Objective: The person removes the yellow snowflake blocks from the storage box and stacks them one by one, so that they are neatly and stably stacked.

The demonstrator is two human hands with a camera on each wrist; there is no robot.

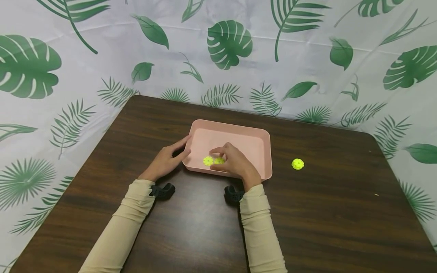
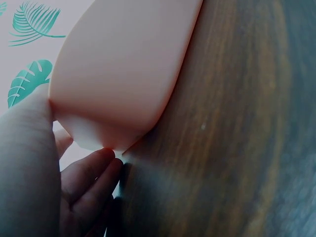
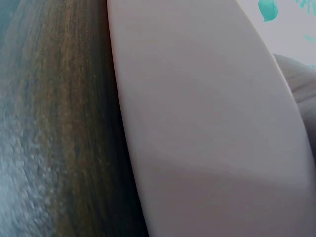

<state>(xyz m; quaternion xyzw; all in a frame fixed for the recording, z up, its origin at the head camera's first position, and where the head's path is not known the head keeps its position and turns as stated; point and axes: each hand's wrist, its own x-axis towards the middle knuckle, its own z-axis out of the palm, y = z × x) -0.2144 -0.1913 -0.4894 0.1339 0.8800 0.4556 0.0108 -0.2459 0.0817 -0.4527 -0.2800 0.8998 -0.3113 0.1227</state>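
Two flat, notched yellow discs (image 1: 208,161) inside the pink rectangular tray (image 1: 246,143); bright-yellow round pile (image 1: 297,164) left outside; your left hand (image 1: 164,161), relaxed, touches the tray; your right hand (image 1: 238,162), fingers parted, straddles one disc

A screened-off workspace, room type unclear: white leaf-print sheeting (image 1: 228,45) hangs around a dark wood-grain bench (image 1: 341,212).

The tray (image 1: 235,138) looks like smooth plastic, only a little shiny. The table (image 1: 341,216) looks like wood, with streaky lines and a shiny patch. The little yellow flowers (image 1: 297,164) look like plastic. The sleeves (image 1: 116,223) are wrinkly cloth. The leafy sheet (image 1: 191,41) looks like creased cloth.
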